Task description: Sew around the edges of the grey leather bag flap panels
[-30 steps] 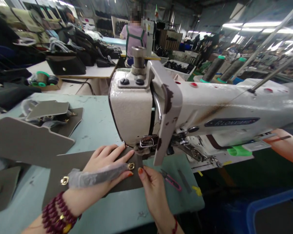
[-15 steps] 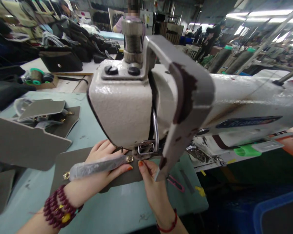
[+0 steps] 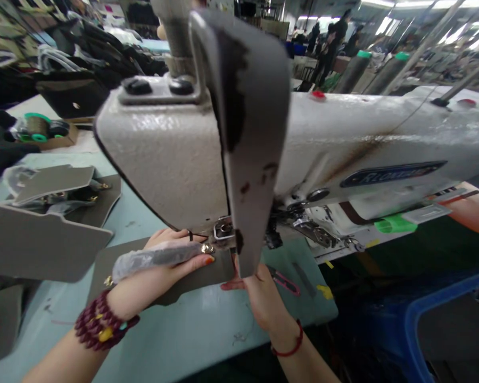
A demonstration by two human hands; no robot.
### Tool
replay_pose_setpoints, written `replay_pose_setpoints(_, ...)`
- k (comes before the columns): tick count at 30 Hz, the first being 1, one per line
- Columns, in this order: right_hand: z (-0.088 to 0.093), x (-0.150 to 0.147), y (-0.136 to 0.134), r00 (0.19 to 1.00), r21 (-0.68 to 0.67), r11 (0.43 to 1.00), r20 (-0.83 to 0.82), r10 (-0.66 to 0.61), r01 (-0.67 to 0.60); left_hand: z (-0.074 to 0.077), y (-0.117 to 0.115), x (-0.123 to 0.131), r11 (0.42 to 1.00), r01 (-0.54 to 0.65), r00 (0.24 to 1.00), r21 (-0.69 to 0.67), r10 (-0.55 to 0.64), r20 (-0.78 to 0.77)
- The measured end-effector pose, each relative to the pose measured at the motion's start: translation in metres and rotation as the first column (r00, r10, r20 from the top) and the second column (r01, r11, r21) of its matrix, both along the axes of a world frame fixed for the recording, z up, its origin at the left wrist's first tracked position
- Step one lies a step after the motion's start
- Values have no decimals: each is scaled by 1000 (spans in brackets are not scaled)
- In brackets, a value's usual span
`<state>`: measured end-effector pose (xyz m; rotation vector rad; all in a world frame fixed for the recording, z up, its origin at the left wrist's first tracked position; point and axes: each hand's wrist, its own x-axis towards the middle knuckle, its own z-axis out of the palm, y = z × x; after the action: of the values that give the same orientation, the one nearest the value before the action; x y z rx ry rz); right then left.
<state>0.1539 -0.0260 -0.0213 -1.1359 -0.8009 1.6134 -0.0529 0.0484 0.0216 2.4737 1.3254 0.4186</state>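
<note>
Wrapped handle [image 3: 155, 259]: over your left grip [image 3: 162, 277], probably slippery.
Left hold: flat, thumb and fingers apart.
Grey panel [image 3: 214, 272]: under that grip; likely light, bendable; take bare edges.
Right grip [image 3: 260, 291]: at panel's right edge; guard [image 3: 259, 159] hides closure, can't tell.

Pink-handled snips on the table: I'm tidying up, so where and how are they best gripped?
Probably by the pink handle, from the right: that end lies exposed, pointing away from the right hand, while the other sits close to it.

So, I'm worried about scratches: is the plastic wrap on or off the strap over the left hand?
On: cloudy plastic wrap covers the strap between its gold fittings.
</note>
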Motion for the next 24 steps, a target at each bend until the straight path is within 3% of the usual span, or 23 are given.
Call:
replay_pose_setpoints(3,3,0,0,1000,18,1000,16,18,-18,9,-3,3,1000,-17,996,-20,15,-91)
replay_pose_setpoints(11,12,1,0,985,195,975,158,72,-103,38,-8,17,999,-47,992,-25,44,-120)
replay_pose_setpoints(17,3,-5,0,973,234,971,230,-9,-47,31,-9,14,999,-24,993,26,27,-117)
replay_pose_setpoints(21,-2,-9,-2,980,181,983,201,-10,-28,19,-4,7,995,80,987,56,-72,-142)
replay_pose_setpoints(24,-5,-11,-2,984,158,987,175,-10,-19,18,-1,7,991,119,982,52,-110,-154)
